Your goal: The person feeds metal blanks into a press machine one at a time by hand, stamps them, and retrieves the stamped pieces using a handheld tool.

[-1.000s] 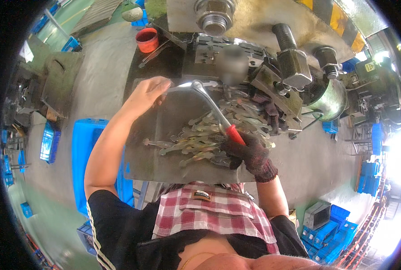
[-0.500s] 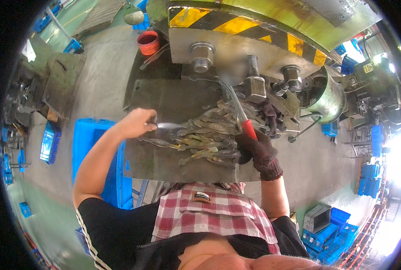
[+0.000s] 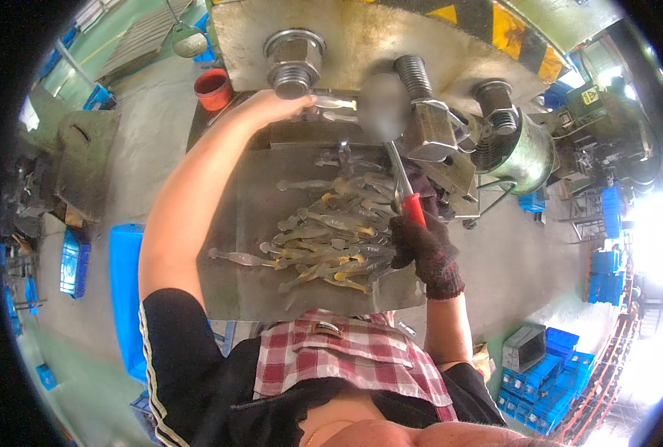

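Observation:
My bare left hand (image 3: 281, 106) reaches in under the press head, partly hidden by a big bolt. Its fingertips are closed at the end of a flat, spoon-shaped metal piece (image 3: 336, 103) lying level over the die. A second such piece (image 3: 340, 117) shows just below it. In a dark knit glove, my right hand (image 3: 426, 249) grips a long metal tool with a red handle (image 3: 413, 208). The tool's shaft points up toward the die; a blurred patch hides its far end. Between my arms, a loose pile of spoon-shaped metal pieces (image 3: 339, 242) covers the metal table (image 3: 227, 287).
Heavy bolts (image 3: 294, 63) and a square-headed bolt (image 3: 429, 130) hang from the press head (image 3: 361, 37). A red cup (image 3: 213, 89) stands at the far left, and a blue bin (image 3: 126, 298) beside the table. On the right is a green round fan (image 3: 521, 153).
My left hand has moved from the pile's left side up and forward to the die, carrying a metal piece. The right hand still grips the tool. The view has shifted closer to the press.

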{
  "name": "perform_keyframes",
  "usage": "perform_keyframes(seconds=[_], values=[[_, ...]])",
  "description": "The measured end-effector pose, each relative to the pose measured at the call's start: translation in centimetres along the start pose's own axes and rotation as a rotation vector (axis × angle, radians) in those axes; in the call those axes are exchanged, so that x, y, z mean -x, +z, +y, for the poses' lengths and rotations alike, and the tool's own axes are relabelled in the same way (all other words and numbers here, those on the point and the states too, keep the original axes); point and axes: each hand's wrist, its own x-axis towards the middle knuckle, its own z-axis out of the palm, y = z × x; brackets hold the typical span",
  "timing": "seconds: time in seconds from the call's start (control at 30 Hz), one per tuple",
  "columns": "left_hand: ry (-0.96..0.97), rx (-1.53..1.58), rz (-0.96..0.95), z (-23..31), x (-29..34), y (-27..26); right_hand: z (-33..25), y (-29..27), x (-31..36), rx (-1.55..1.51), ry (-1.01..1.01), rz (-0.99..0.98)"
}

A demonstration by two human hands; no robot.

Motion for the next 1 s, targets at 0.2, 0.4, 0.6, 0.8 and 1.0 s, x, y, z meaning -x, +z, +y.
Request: perform_keyframes(seconds=[0.2,0.4,0.6,0.8,1.0], values=[[0.57,-0.218,0.701,3.0,-0.6,-0.2,-0.3,-0.3,-2.4,0.077,-0.095,0.049],[0.111,0.153,0.599,-2.2,4.1,-3.0,-4.9,4.0,-4.9,0.352,-0.087,0.111],[0.107,0.264,0.611,-4.1,9.3,-2.1,-3.5,2.0,-8.8,0.415,-0.075,0.023],[0.085,0.571,0.427,-5.0,13.1,1.0,-6.2,3.6,-5.4,0.435,0.056,0.074],[0.066,0.505,0.135,-3.5,14.8,2.7,-0.3,2.1,-1.5,0.096,0.101,-0.202]])
